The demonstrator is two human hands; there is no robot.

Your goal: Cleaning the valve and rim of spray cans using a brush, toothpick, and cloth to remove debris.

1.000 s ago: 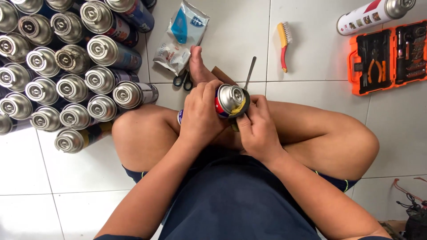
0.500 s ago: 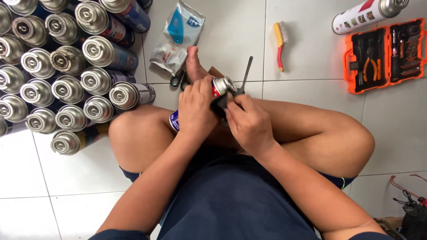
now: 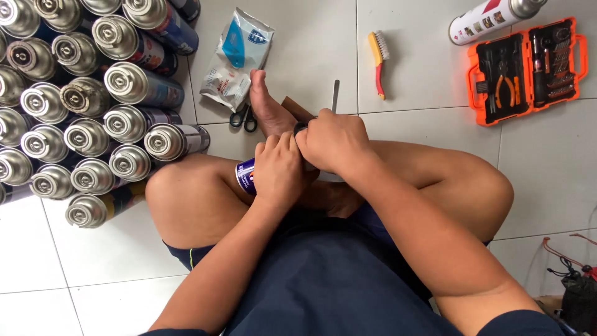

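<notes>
A: Where was the can (image 3: 247,175)?
B: Over the crossed legs, lying roughly sideways. Only the blue-and-white end showed past the left hand (image 3: 278,171); the rest sat under both hands.

A: Hands?
B: Left was wrapped around the can body, fingers curled tight. Right hand (image 3: 329,142) was closed over the can's top end, knuckles up, touching the left. A dark bit (image 3: 300,128) stuck out at its thumb side; couldn't tell what it was.

A: Around them?
B: Person sat on the tiled floor (image 3: 423,81). Foot (image 3: 264,102) pointed away, just beyond the hands. Scissors (image 3: 241,118) lay beside the foot, a metal rod (image 3: 336,95) near the right hand. A plastic pack (image 3: 236,59) lay past the scissors.

A: Anything further out?
B: Block of cans (image 3: 81,106) on the left, tops toward the camera. Red-and-yellow brush (image 3: 377,62) further right. Orange tool case (image 3: 528,70) lay open at far right, a white spray can (image 3: 491,20) just above it.
</notes>
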